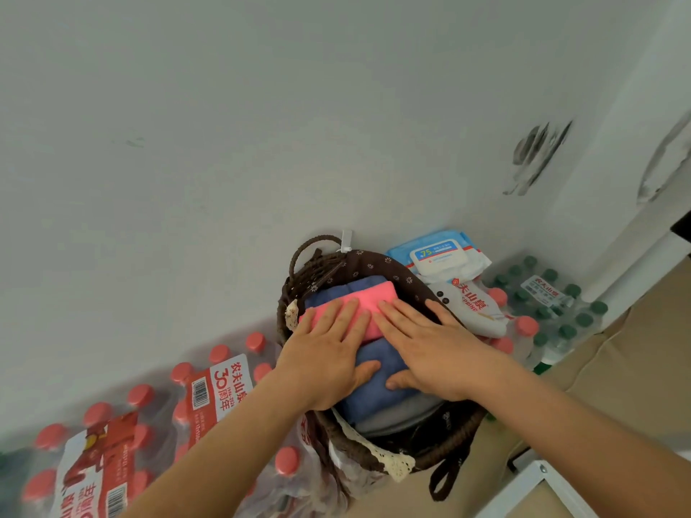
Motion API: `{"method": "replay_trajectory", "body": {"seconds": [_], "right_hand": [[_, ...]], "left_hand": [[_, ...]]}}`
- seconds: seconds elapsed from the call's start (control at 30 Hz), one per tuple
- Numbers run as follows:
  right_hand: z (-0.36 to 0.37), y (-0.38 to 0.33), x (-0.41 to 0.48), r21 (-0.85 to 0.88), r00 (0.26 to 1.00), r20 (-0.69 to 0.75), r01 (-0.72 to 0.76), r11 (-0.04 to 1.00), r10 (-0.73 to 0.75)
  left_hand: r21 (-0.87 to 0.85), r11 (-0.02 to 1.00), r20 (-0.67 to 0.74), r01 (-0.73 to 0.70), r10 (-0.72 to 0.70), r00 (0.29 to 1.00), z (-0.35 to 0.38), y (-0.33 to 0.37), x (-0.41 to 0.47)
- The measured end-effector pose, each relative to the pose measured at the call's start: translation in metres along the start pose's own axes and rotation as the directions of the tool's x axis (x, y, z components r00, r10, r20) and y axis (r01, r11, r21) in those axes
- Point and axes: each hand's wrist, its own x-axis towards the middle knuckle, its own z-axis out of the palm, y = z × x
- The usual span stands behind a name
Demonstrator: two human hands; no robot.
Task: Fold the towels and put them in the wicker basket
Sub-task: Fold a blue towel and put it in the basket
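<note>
Both hands lie flat and gripping nothing, left hand (329,353) beside right hand (430,349), fingers on the folded pink towel (372,295), thumbs on the blue towel (377,392) under it, apparently pressing the stack down so it settles inside the wicker basket (324,270) around them.

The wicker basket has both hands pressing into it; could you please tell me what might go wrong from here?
1. The left hand and right hand press flat on the pink towel; it may slide off the blue towel when they lift.
2. The stack sits near the rim of the wicker basket, so hard pressing could tip it.
</note>
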Motion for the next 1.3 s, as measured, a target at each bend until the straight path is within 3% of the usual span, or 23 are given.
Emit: {"method": "replay_trajectory", "body": {"seconds": [0.13, 0.33, 0.53, 0.63, 0.7, 0.77, 0.83, 0.9, 0.97, 1.03, 1.13, 1.23, 1.3], "right_hand": [[-0.003, 0.0, 0.002, -0.006, 0.997, 0.076, -0.019, 1.0, 0.02], [-0.027, -0.003, -0.014, 0.178, 0.998, -0.063, 0.006, 0.984, 0.006], [-0.012, -0.009, -0.012, 0.275, 0.999, -0.018, 0.036, 0.961, -0.032], [-0.008, -0.002, -0.018, 0.377, 0.969, -0.229, 0.001, 0.926, 0.092], [-0.003, 0.005, -0.022, 0.39, 0.917, -0.305, -0.125, 0.912, 0.256], [0.003, 0.008, -0.025, 0.436, 0.887, -0.256, -0.248, 0.865, 0.383], [0.007, 0.007, -0.024, 0.504, 0.879, -0.188, -0.297, 0.811, 0.439], [0.007, 0.008, -0.023, 0.519, 0.875, -0.17, -0.312, 0.796, 0.453], [0.006, 0.007, -0.022, 0.492, 0.874, -0.18, -0.317, 0.811, 0.451], [0.002, 0.002, -0.023, 0.349, 0.866, -0.228, -0.354, 0.868, 0.445], [-0.011, -0.003, -0.02, 0.114, 0.89, -0.333, -0.289, 0.95, 0.311], [-0.017, 0.003, -0.013, 0.225, 0.984, -0.131, -0.091, 0.97, 0.122], [-0.019, 0.008, -0.01, 0.269, 0.996, 0.011, -0.085, 0.959, 0.085]], "left_hand": [[-0.01, 1.0, 0.071, -0.029, 0.03, 0.997, -0.006, -0.002, 0.006], [-0.177, 0.984, -0.139, -0.024, -0.001, 0.99, -0.022, -0.002, -0.014], [-0.085, 0.996, -0.1, 0.028, -0.037, 0.994, -0.009, 0.012, -0.024], [-0.166, 0.97, -0.191, 0.177, -0.208, 0.959, -0.006, 0.015, -0.028], [-0.247, 0.922, -0.198, 0.298, -0.349, 0.916, -0.002, 0.02, -0.035], [-0.389, 0.856, -0.171, 0.341, -0.431, 0.886, 0.004, 0.027, -0.039], [-0.535, 0.791, -0.194, 0.295, -0.456, 0.869, 0.004, 0.03, -0.038], [-0.565, 0.783, -0.203, 0.261, -0.439, 0.875, 0.002, 0.029, -0.036], [-0.498, 0.82, -0.176, 0.282, -0.414, 0.893, -0.002, 0.028, -0.035], [-0.33, 0.882, -0.178, 0.335, -0.407, 0.896, -0.007, 0.029, -0.038], [-0.162, 0.949, -0.348, 0.271, -0.311, 0.884, -0.016, 0.029, -0.039], [-0.151, 0.977, -0.215, 0.153, -0.183, 0.959, -0.018, 0.023, -0.04], [-0.169, 0.972, -0.137, 0.162, -0.186, 0.973, -0.019, 0.018, -0.038]]}}
